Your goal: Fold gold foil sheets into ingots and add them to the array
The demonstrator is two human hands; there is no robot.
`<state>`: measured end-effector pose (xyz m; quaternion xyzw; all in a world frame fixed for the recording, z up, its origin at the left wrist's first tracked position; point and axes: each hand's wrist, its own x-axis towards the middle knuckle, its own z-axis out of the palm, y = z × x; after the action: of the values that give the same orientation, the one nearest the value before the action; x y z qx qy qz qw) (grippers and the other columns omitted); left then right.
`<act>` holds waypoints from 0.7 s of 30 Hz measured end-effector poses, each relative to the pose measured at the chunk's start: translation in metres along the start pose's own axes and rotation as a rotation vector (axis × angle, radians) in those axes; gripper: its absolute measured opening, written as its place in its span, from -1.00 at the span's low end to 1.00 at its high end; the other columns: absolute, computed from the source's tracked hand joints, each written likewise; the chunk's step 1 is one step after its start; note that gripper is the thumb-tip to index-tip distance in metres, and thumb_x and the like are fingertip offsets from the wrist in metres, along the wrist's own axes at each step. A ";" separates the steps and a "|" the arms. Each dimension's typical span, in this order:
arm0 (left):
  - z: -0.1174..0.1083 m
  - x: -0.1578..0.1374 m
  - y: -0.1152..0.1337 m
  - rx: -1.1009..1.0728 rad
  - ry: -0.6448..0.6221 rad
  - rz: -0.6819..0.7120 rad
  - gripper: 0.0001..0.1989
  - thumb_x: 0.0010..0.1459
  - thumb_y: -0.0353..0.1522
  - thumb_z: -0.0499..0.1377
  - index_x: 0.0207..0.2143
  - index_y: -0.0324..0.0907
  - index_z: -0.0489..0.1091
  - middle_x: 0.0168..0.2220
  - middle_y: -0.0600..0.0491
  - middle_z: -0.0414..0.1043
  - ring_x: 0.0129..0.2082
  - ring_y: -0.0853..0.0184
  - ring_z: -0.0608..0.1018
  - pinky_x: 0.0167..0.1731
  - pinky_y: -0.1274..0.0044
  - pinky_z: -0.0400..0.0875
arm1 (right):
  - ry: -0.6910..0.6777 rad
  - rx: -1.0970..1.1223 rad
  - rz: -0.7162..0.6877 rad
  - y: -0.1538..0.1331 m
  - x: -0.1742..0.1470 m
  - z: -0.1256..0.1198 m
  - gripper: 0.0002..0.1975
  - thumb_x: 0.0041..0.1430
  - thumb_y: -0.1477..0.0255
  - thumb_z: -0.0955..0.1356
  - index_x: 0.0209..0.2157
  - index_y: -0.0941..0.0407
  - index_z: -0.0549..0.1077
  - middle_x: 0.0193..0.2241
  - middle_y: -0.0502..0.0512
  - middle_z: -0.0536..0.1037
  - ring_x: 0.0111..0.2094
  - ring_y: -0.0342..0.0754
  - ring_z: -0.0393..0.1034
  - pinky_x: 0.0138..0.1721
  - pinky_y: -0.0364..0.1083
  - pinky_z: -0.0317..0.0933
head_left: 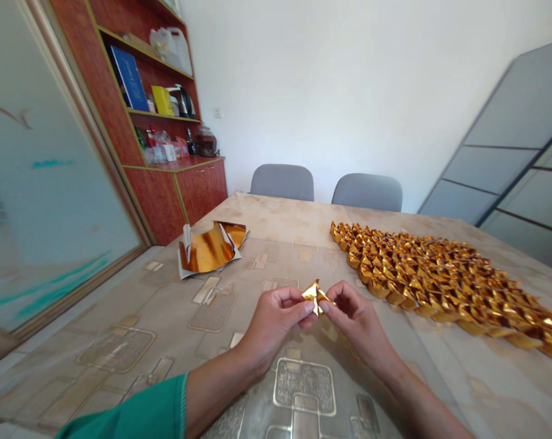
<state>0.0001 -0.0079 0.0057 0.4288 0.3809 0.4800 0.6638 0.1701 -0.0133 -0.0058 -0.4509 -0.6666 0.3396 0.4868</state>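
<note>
A small piece of folded gold foil paper (316, 295) is held over the near middle of the table, with pointed flaps at its top. My left hand (281, 314) pinches its left side between thumb and fingers. On the opposite side, the thumb and bent fingers of my right hand (352, 313) grip it. To the left lies a stack of gold foil sheets (207, 250), curled, with pale edges. Many finished folded gold foil pieces (422, 268) stand packed in close rows on the right.
A patterned plastic cover (257, 256) lies over the table. Two grey chairs (282, 182) stand at its far side before a white wall. At the back left is a wooden cabinet (202, 183) with bottles and a kettle; a sliding door (51, 183) is at the left.
</note>
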 end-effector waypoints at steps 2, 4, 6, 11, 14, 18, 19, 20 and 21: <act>0.000 0.000 -0.001 0.012 -0.004 0.005 -0.75 -0.11 -0.27 0.41 -0.46 -0.28 0.50 -0.49 0.04 0.53 -0.48 0.42 0.53 -0.47 0.64 0.39 | 0.007 -0.038 -0.004 -0.003 -0.001 0.001 -0.77 0.20 0.28 0.35 -0.49 0.05 0.35 -0.55 -0.05 0.37 -0.49 -0.08 0.22 -0.46 -0.13 0.10; -0.001 -0.001 -0.001 0.027 -0.024 0.011 -0.74 -0.06 -0.25 0.39 -0.41 -0.28 0.54 -0.45 0.02 0.55 -0.45 0.40 0.55 -0.44 0.63 0.42 | 0.009 -0.069 -0.010 -0.005 -0.001 0.000 -0.76 0.21 0.29 0.34 -0.52 0.05 0.35 -0.57 -0.05 0.36 -0.50 -0.09 0.21 -0.48 -0.13 0.09; -0.001 -0.002 0.000 0.041 -0.049 0.023 -0.73 -0.03 -0.23 0.36 -0.37 -0.27 0.56 -0.42 0.00 0.57 -0.43 0.38 0.56 -0.41 0.61 0.44 | 0.018 -0.082 -0.016 -0.005 0.000 -0.001 -0.76 0.20 0.31 0.34 -0.52 0.05 0.36 -0.57 -0.05 0.36 -0.51 -0.10 0.21 -0.49 -0.13 0.08; 0.001 -0.002 0.000 0.078 -0.074 0.046 -0.74 -0.04 -0.24 0.37 -0.38 -0.26 0.59 -0.41 -0.01 0.57 -0.41 0.37 0.56 -0.39 0.60 0.47 | -0.026 -0.117 -0.091 -0.003 0.001 -0.006 -0.79 0.20 0.33 0.37 -0.50 0.05 0.39 -0.52 -0.03 0.38 -0.48 -0.10 0.24 -0.45 -0.13 0.10; 0.002 -0.003 -0.002 0.069 -0.058 0.042 -0.75 -0.04 -0.24 0.37 -0.38 -0.26 0.59 -0.41 -0.01 0.58 -0.40 0.35 0.56 -0.39 0.60 0.48 | -0.019 -0.146 -0.109 -0.007 0.001 -0.008 -0.76 0.23 0.34 0.34 -0.52 0.06 0.36 -0.51 -0.03 0.38 -0.46 -0.10 0.26 -0.43 -0.12 0.11; 0.002 -0.003 -0.005 0.042 -0.033 0.054 -0.77 -0.01 -0.26 0.35 -0.33 -0.23 0.60 -0.37 -0.01 0.60 -0.36 0.34 0.59 -0.36 0.59 0.49 | 0.004 -0.161 -0.130 -0.013 0.000 -0.008 -0.75 0.29 0.37 0.28 -0.50 0.06 0.33 -0.50 -0.02 0.38 -0.44 -0.08 0.27 -0.41 -0.11 0.13; 0.002 -0.003 -0.006 0.054 -0.032 0.070 -0.77 -0.01 -0.26 0.35 -0.33 -0.23 0.60 -0.37 -0.01 0.60 -0.35 0.33 0.59 -0.36 0.59 0.49 | -0.001 -0.161 -0.141 -0.014 0.000 -0.007 -0.75 0.29 0.37 0.27 -0.50 0.06 0.33 -0.49 -0.01 0.38 -0.43 -0.08 0.28 -0.39 -0.11 0.14; 0.002 -0.003 -0.006 0.072 -0.035 0.087 -0.77 -0.01 -0.26 0.35 -0.32 -0.23 0.60 -0.36 -0.01 0.61 -0.35 0.32 0.59 -0.37 0.58 0.49 | -0.009 -0.160 -0.152 -0.015 0.000 -0.007 -0.75 0.29 0.38 0.27 -0.50 0.06 0.34 -0.48 -0.01 0.39 -0.42 -0.07 0.30 -0.38 -0.10 0.16; 0.001 -0.002 -0.007 0.091 -0.039 0.104 -0.77 -0.01 -0.26 0.35 -0.33 -0.22 0.60 -0.36 -0.02 0.61 -0.35 0.31 0.59 -0.37 0.58 0.50 | -0.021 -0.161 -0.161 -0.015 0.000 -0.008 -0.75 0.29 0.38 0.28 -0.50 0.06 0.34 -0.47 -0.01 0.39 -0.41 -0.07 0.31 -0.36 -0.10 0.18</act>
<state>0.0028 -0.0117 0.0002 0.4871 0.3665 0.4876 0.6250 0.1731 -0.0186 0.0104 -0.4301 -0.7308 0.2494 0.4677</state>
